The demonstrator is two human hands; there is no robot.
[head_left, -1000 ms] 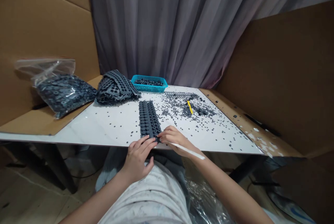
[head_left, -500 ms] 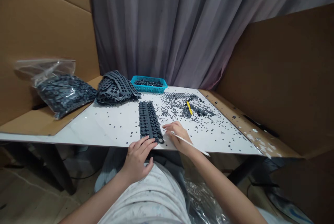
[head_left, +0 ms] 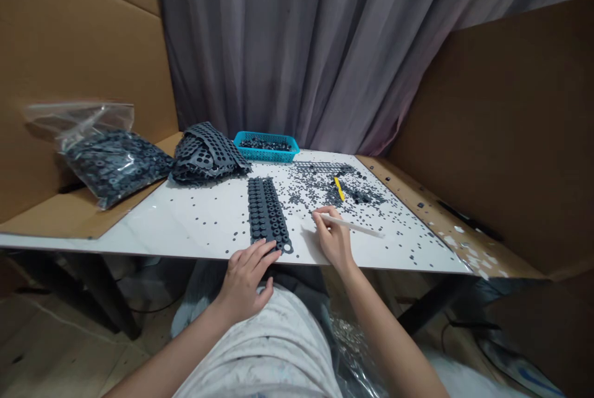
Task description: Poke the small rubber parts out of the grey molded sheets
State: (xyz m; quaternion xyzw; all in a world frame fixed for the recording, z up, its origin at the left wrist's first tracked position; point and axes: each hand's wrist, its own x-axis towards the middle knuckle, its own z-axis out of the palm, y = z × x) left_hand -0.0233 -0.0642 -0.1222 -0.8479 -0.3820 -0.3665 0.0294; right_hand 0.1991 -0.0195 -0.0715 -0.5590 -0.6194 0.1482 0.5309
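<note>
Stick: your right fingers (head_left: 325, 218) hide one end of the white stick (head_left: 352, 225).
Strip: your left fingers (head_left: 262, 250) cover a corner of the dark perforated strip (head_left: 268, 212).
Arms: the bottom edge cuts off your forearms (head_left: 394, 342).
Bag: glare on the clear plastic bag (head_left: 111, 160) blurs the pieces inside.
Basket: the pieces in the blue basket (head_left: 266, 155) are too small for you to tell apart.
Table: the scattered specks (head_left: 320, 186) and yellow piece (head_left: 339, 188) are too small to identify.

A white marble-look table (head_left: 185, 234) carries a dark perforated rubber strip (head_left: 266, 212), scattered rubber bits (head_left: 352, 243), a blue plastic basket (head_left: 266, 147) and a yellow piece (head_left: 339, 188)
</note>
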